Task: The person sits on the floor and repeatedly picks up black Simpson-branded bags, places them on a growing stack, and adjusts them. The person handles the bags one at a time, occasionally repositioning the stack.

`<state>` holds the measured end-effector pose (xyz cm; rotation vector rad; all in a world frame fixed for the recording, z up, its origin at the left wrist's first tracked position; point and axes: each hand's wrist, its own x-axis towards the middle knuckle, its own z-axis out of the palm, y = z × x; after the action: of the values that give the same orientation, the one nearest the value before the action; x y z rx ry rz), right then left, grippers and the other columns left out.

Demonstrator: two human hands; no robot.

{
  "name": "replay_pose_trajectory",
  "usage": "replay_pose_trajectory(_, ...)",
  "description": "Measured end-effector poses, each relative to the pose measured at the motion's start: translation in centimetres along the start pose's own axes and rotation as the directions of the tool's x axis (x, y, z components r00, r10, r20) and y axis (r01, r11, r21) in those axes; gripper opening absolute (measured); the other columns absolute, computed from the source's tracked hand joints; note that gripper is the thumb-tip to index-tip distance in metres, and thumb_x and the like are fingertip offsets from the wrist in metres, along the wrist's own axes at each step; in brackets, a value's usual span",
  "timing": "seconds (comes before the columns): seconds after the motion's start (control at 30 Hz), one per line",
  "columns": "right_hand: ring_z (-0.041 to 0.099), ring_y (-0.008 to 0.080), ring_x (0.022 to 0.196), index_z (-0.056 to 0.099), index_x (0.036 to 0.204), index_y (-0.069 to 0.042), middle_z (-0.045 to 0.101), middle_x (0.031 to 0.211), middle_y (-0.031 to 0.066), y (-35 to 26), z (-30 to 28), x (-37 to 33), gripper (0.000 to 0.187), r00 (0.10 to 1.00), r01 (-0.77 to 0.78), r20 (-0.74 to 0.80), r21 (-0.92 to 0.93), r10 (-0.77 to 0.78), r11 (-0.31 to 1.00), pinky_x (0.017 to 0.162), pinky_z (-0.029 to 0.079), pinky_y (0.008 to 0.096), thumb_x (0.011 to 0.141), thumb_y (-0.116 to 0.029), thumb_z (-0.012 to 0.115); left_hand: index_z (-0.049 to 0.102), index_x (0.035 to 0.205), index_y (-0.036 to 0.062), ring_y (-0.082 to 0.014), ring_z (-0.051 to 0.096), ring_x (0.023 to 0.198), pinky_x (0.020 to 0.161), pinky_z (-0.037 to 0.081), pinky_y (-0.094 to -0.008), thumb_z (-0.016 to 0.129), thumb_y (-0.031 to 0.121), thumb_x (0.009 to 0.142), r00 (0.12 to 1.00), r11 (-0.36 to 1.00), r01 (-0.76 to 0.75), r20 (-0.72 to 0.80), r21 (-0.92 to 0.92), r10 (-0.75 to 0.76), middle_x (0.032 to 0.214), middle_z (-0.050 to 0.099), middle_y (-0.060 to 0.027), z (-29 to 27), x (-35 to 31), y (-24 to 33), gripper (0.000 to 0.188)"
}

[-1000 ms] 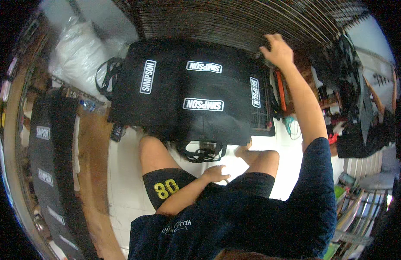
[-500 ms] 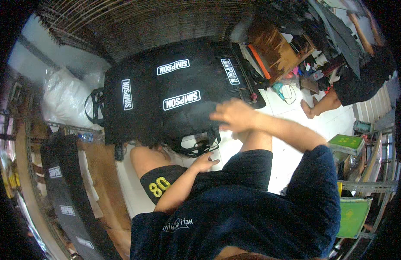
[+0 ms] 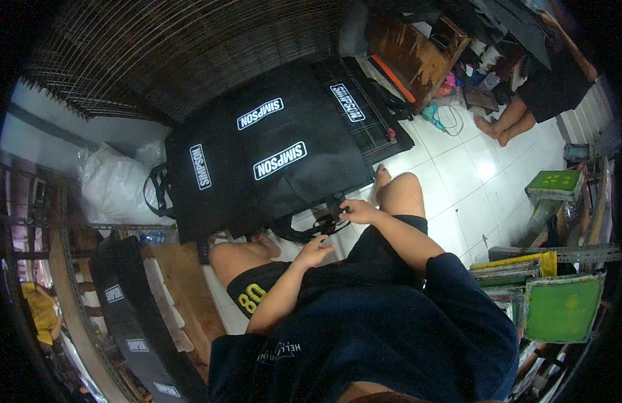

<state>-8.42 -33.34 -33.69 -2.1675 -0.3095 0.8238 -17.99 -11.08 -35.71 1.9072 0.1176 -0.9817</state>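
Black fabric bags (image 3: 304, 185) with white printed labels lie flat and overlapping in front of me, over a wire rack (image 3: 371, 138). From the edge of the nearest bag hang black strap handles (image 3: 301, 235). My right hand (image 3: 357, 212) is at the bag's near right corner, its fingers closed on a strap. Close to the hanging handles, my left hand (image 3: 314, 254) rests above my thigh with its fingers apart and nothing in it. Another strap loop (image 3: 158, 195) sticks out at the left side of the bags.
Stacked wire racks (image 3: 210, 47) rise at the back. A white plastic sack (image 3: 113, 185) stands at left, above more black bags (image 3: 133, 309) on a shelf. Green-faced frames (image 3: 563, 309) stand at right. Another person's bare legs (image 3: 512, 121) show at the far right.
My right hand has come down and toward me, from above the near bag to the strap at its edge. The near bag lies flatter; my left hand has barely moved.
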Motion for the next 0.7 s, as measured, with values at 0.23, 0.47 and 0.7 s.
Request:
replay_pose_trajectory(0.23,0.059,0.0321,0.099,0.054,0.116,-0.010,0.062,0.104,0.0169,0.6,0.9,1.1,0.052,0.997,-0.058,0.041,-0.116,0.063,0.992,0.085,0.045,0.0377,0.076,-0.044,0.062,0.041,0.131,0.0049,-0.0261,0.058,0.097,0.084,0.045,-0.0340,0.064,0.047,0.076,0.999,0.999,0.028,-0.032,-0.028,-0.029,0.105,0.060,-0.0163,-0.5,-1.1,1.6,0.074)
replay_pose_trajectory(0.47,0.056,0.0332,0.103,0.055,0.115,-0.012,0.060,0.108,0.0183,0.3,0.8,1.3,0.052,0.994,-0.090,0.048,-0.093,0.095,0.992,0.088,0.043,0.0385,0.075,-0.045,0.063,0.041,0.131,0.0055,-0.0278,0.058,0.097,0.085,0.044,-0.0338,0.063,0.049,0.076,0.998,0.995,-0.047,-0.035,0.083,0.050,0.105,0.059,-0.0168,0.0,-0.7,0.0,0.074)
replay_pose_trajectory(0.7,0.057,0.0337,0.102,0.056,0.112,-0.011,0.060,0.107,0.0191,1.3,1.1,1.4,0.051,0.994,-0.094,0.048,-0.094,0.099,0.991,0.086,0.044,0.0392,0.075,-0.045,0.063,0.042,0.131,0.0060,-0.0269,0.058,0.098,0.086,0.044,-0.0339,0.063,0.049,0.075,0.998,0.998,-0.004,-0.060,0.069,0.009,0.107,0.059,-0.0174,-0.5,-1.6,1.2,0.073)
